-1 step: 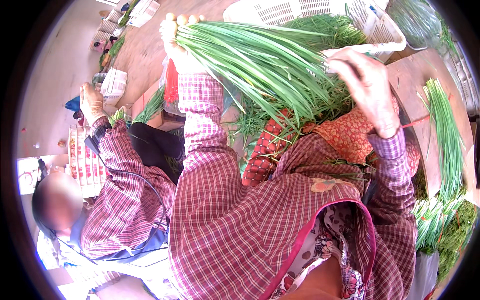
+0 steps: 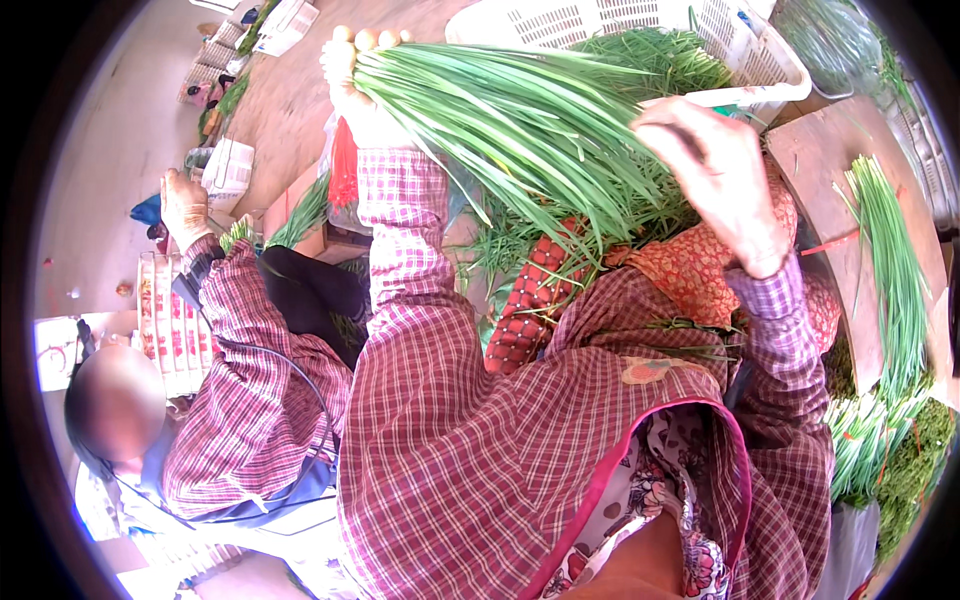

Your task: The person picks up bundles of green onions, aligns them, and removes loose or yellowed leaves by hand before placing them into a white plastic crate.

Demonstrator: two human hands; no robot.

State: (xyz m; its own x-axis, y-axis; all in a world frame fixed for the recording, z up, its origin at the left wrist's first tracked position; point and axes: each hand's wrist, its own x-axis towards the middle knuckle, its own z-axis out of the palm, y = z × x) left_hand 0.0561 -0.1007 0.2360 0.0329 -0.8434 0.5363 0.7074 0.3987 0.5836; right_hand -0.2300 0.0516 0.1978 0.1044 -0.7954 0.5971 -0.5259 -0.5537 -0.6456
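Note:
At the top left my outstretched left hand (image 2: 348, 78), washed out by glare, grips a large bunch of green chives (image 2: 510, 125) by the pale stem end. The long leaves fan out to the right, across the space above my lap. By their tips is my right hand (image 2: 718, 175), its fingers curled and pinched together. Whether a leaf sits between those fingertips is too small to tell. Loose chives (image 2: 500, 240) lie beneath the bunch, next to a red checked cloth (image 2: 532, 300) and an orange flowered cloth (image 2: 690, 270) over my lap.
A white plastic basket (image 2: 775, 75) holding greens stands beyond the bunch. On a wooden board (image 2: 815, 150) at right lies another bundle of chives (image 2: 893, 265), with tied bundles (image 2: 870, 440) below. Red ties (image 2: 343, 175) hang near my left wrist. Another person (image 2: 260, 400) sits at left.
My right hand has shifted slightly left, in along the leaf tips. The left hand and the bunch stay in place.

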